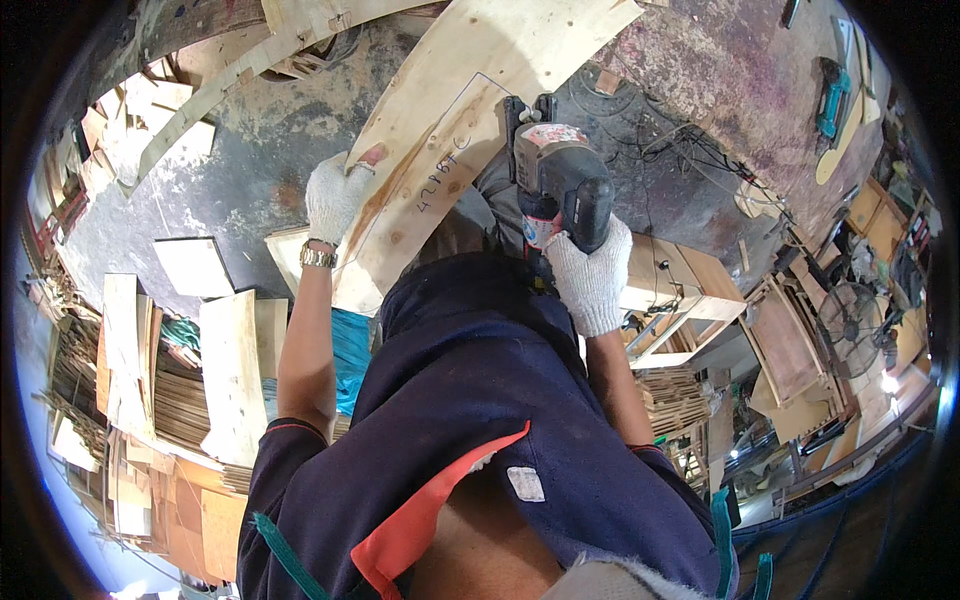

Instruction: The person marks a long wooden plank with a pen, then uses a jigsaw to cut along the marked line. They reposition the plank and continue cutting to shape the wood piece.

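Landmark: the marked plywood board (pixel 440 130), slanting up and rightward from the wearer's lap. Far left of it, below: stacked wood sheets (pixel 185 390). Nearer, a pale square panel (pixel 192 267) on the stained floor (pixel 250 130); above that, a curved wood strip (pixel 215 95). At the board's left edge, gloved left hand (pixel 338 200) grips it, thumb on top, other fingers mostly hidden. At its right edge, a jigsaw (pixel 560 175), body blocking view of part of that edge; gloved right hand (pixel 592 275) wraps its handle. Right of board: wooden cabinet (pixel 690 290), tangled cables (pixel 690 160) across floor. Far right: teal power tool (pixel 832 97); below it, a round fan (pixel 853 320).
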{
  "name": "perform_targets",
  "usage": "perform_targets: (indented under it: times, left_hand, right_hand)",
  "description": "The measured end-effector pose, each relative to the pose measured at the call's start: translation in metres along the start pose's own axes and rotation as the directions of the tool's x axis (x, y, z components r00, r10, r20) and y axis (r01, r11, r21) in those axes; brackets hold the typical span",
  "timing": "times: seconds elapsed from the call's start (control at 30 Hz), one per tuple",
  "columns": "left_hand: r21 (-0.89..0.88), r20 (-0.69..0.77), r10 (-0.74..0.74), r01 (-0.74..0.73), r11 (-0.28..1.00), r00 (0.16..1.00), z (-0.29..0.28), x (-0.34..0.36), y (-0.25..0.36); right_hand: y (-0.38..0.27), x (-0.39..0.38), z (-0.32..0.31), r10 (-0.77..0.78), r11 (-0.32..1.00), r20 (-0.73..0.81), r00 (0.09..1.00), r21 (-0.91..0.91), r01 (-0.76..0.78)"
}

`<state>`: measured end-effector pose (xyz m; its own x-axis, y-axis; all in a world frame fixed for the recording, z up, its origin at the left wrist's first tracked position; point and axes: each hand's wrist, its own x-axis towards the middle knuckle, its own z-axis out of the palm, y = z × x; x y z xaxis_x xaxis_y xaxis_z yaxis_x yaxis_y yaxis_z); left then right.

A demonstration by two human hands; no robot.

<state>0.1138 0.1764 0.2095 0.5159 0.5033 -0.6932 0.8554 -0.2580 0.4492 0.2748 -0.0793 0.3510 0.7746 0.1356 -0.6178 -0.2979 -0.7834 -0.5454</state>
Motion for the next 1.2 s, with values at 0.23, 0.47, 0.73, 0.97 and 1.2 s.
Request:
perform_targets:
  times: [0.23, 0.47, 0.73, 0.97, 1.2]
  left_hand:
    - [0.009, -0.005, -0.025, 0.025, 1.000, 1.000, 0.003, 0.003, -0.006]
    - [-0.008, -0.023, -0.014, 0.013, 1.000, 1.000, 0.004, 0.003, -0.008]
    - [-0.025, -0.018, -0.033, 0.033, 0.999, 0.999, 0.003, 0.001, -0.003]
    - [-0.024, 0.003, -0.030, 0.030, 0.999, 1.000, 0.006, 0.005, -0.011]
    - [-0.006, -0.022, 0.008, -0.008, 1.000, 1.000, 0.007, 0.005, -0.013]
  right_hand:
    - [0.007, 0.008, -0.006, -0.012, 1.000, 0.067, 0.998, -0.027, 0.014]
    - [0.004, 0.012, -0.012, -0.054, 0.997, 0.107, 0.993, -0.040, 0.058]
    - [0.006, 0.021, -0.021, -0.129, 0.987, 0.161, 0.978, -0.078, 0.143]
    - [0.007, 0.033, -0.032, -0.206, 0.942, 0.213, 0.955, -0.221, 0.253]
    - [-0.003, 0.048, -0.046, -0.162, 0.883, 0.322, 0.933, -0.375, 0.283]
